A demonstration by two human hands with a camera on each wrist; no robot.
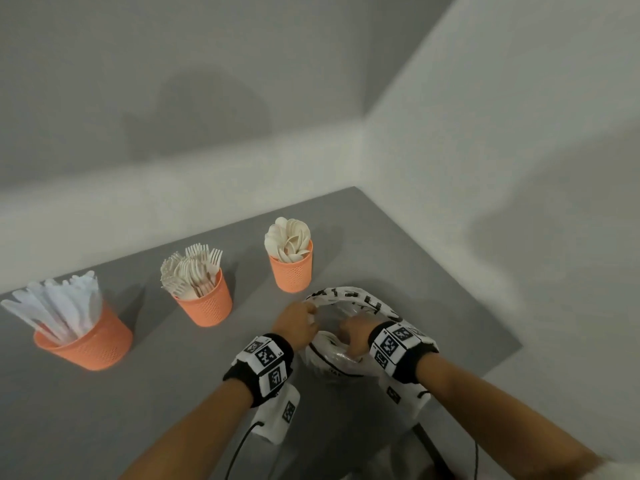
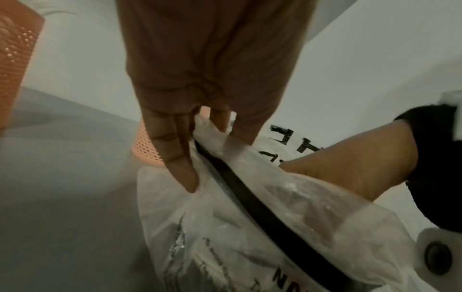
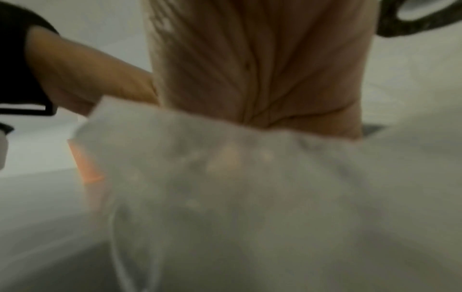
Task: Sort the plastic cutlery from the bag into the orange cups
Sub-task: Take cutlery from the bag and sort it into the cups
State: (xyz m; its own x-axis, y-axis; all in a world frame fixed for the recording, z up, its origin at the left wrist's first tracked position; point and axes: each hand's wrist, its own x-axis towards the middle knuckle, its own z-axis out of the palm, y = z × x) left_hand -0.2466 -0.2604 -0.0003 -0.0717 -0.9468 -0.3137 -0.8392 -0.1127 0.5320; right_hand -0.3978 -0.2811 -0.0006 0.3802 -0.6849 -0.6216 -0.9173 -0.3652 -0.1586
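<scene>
A translucent white plastic bag [image 1: 349,297] with black print stands on the grey table [image 1: 166,393] in front of me. My left hand [image 1: 299,322] pinches its rim on the left side, with thumb and fingers closed on the plastic [image 2: 207,128]. My right hand [image 1: 353,336] is sunk into the bag's mouth; its fingers [image 2: 320,221] show only dimly through the plastic, so what they hold is hidden. Three orange cups stand behind: knives [image 1: 85,337] at left, forks [image 1: 206,301] in the middle, spoons [image 1: 292,270] nearest the bag.
White walls close the table's far and right sides. The table's right edge [image 1: 512,341] runs close to the bag. The spoon cup [image 2: 147,152] stands just beyond my left fingers. Black cables [image 1: 242,445] hang from both wrists.
</scene>
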